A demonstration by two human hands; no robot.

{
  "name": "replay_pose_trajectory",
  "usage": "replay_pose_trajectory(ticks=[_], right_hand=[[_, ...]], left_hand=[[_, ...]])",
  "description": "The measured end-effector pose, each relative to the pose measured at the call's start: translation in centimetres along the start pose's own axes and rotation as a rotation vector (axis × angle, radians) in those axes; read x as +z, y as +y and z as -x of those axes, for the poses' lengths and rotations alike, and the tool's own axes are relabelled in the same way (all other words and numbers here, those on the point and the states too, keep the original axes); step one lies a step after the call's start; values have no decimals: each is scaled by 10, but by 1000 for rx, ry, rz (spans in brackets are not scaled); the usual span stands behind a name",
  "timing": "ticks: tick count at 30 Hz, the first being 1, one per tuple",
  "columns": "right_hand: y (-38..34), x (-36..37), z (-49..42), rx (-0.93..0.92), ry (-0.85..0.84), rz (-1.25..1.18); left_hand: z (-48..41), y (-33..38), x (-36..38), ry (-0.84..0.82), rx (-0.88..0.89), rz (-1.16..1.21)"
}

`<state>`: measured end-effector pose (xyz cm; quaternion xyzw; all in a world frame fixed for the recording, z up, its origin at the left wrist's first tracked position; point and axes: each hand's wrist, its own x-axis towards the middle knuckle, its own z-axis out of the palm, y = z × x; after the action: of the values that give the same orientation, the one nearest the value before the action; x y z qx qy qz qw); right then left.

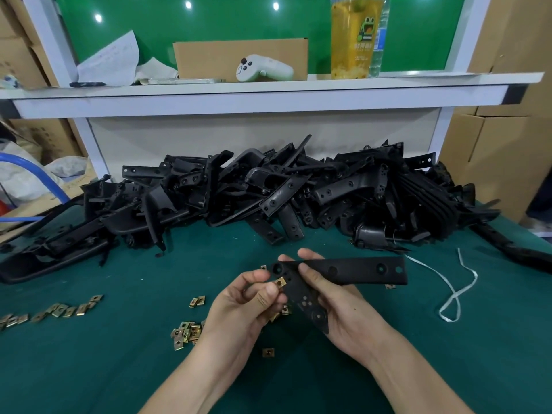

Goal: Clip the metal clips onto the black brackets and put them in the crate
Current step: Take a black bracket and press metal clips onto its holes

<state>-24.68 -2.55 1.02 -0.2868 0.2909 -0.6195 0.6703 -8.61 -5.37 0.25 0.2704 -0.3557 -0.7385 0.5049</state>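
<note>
Green felt covers the workbench (pixel 119 369). Across its far side sprawls a heap of black brackets (pixel 268 192), which blocks the foot of the white back panel. Near the middle, the right hand (pixel 337 309) grips one L-shaped black bracket (pixel 352 270), fingers curled behind it and thumb on its face. The left hand (pixel 248 303) pinches a brass-coloured metal clip (pixel 280 282) between thumb and forefinger, against the bracket's left edge. Loose clips (pixel 186 333) lie below the left hand, and a row of clips (pixel 59 309) sits at the near left. A white strap (pixel 454 294) curls on the felt to the right. On the white shelf (pixel 239 94) above stand a cardboard box (pixel 224 58), a white game controller (pixel 263 68), papers (pixel 110 58) and a bottle of yellow drink (pixel 349 40) with a cartoon green figure; its writing is too small to read.
</note>
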Motion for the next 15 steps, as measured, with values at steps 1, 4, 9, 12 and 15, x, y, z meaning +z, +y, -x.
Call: replay_pose_trajectory(ticks=[1, 4, 9, 12, 15], right_hand=[[0, -1, 0, 9, -11, -14], [-1, -3, 0, 39, -54, -97], [1, -4, -2, 62, -64, -149], [2, -2, -2, 63, -38, -145], [5, 0, -1, 49, -31, -124]], left_hand=[[0, 0, 0, -8, -13, 11], [0, 2, 0, -42, -83, 82], [2, 3, 2, -78, -103, 85], [2, 2, 4, -54, -71, 73], [2, 1, 4, -57, -74, 88]])
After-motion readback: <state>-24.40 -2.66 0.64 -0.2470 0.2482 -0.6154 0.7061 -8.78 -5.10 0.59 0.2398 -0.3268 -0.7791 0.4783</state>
